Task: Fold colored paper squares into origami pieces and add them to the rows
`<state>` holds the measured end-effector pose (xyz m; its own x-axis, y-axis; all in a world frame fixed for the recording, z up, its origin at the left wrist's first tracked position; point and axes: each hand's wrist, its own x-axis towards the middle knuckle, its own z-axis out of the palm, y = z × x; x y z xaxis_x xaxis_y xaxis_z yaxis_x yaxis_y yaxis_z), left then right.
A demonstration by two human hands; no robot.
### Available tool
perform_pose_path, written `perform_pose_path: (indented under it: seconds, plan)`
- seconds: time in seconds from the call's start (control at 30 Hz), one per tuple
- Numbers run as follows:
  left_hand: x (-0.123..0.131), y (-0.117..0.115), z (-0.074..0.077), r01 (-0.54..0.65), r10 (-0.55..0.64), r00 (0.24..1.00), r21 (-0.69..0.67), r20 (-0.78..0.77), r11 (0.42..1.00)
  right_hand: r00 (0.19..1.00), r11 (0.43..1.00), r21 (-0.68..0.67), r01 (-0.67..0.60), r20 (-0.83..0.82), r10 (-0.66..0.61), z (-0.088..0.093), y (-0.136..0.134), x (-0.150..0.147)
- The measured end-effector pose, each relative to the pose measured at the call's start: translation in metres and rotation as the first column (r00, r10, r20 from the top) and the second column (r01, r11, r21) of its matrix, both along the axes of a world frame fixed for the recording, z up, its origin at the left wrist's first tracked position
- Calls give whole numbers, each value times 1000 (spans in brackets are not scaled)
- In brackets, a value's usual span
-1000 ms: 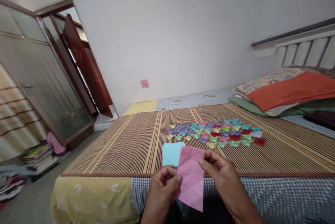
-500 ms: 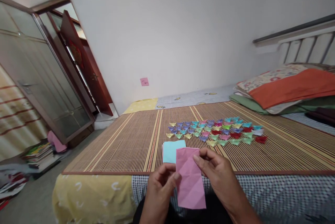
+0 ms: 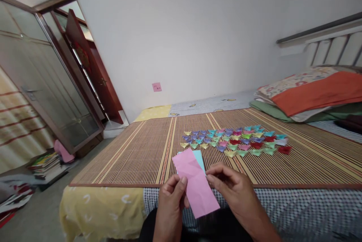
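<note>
A creased pink paper rectangle [image 3: 196,185] is held at a slant above the bed's front edge. My left hand [image 3: 172,204] pinches its left edge, thumb on top and fingers behind. At its right edge is my right hand [image 3: 234,189], fingertips drawn together on or right beside the paper's border. Behind the pink sheet, a light blue paper [image 3: 199,159] lies on the mat, partly covered. Farther back stand rows of several small folded paper shapes [image 3: 233,142] in many colours.
A striped bamboo mat [image 3: 127,155] covers the bed. Folded bedding [image 3: 313,91] is piled at the right. A pink note [image 3: 157,87] sticks to the wall. Doors [image 3: 51,72] and stacked books [image 3: 46,164] are at the left.
The pink paper has turned anticlockwise from nearly upright to slanted, its top now farther left. My right hand has moved from its top right corner down to its right side.
</note>
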<state>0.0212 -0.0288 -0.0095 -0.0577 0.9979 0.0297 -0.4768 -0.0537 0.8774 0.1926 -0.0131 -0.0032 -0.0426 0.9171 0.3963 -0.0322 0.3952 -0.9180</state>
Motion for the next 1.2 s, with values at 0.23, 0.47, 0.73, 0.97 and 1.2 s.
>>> perform_pose_path:
  seconds: [0.23,0.47,0.73,0.97,1.2]
  plan:
    - [0,-3,0,80,-79,996,28,-50,996,999,999,-18,37,19,-36,7,-1,-6]
    - [2,-5,-1,108,-102,981,29,-166,994,993,995,0,96,72,-96,7,-5,-17]
    - [6,-9,-5,-41,37,994,-42,-99,998,965,974,84,209,146,-220,5,-7,-21]
    - [-12,-6,-4,104,-106,994,-58,-30,993,986,981,-173,85,-125,-107,1,-3,2]
    - [-24,-5,4,112,-111,994,-46,22,993,955,968,-251,-11,-289,-64,-3,7,6]
